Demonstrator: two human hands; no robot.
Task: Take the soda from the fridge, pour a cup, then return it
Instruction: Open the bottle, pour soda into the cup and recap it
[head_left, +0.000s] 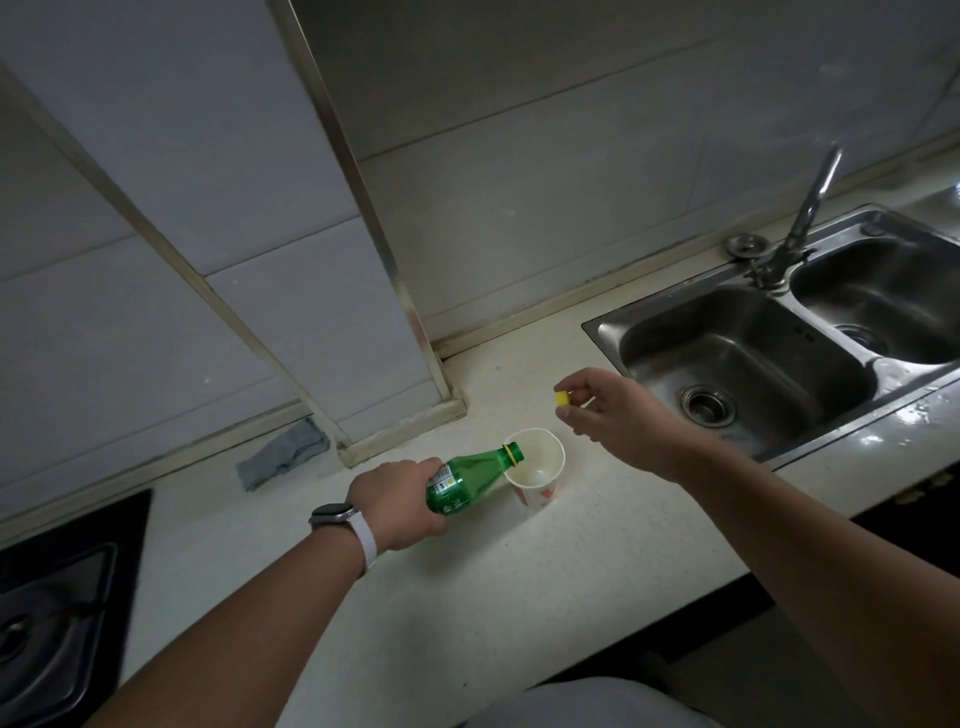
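A green soda bottle (470, 480) with its cap off is tilted to the right, its open mouth over the rim of a white paper cup (540, 475) that stands on the counter. My left hand (397, 506), with a watch on the wrist, grips the bottle's lower body. My right hand (610, 410) hovers above and to the right of the cup, pinching the yellow bottle cap (562, 398) between thumb and fingers. The cup looks nearly empty inside.
The pale countertop (467, 597) runs left to right. A steel double sink (779, 358) with a tap (808, 208) lies at the right. A grey cloth (283, 457) rests by the wall at the left, and a black gas hob (57, 613) fills the lower left corner.
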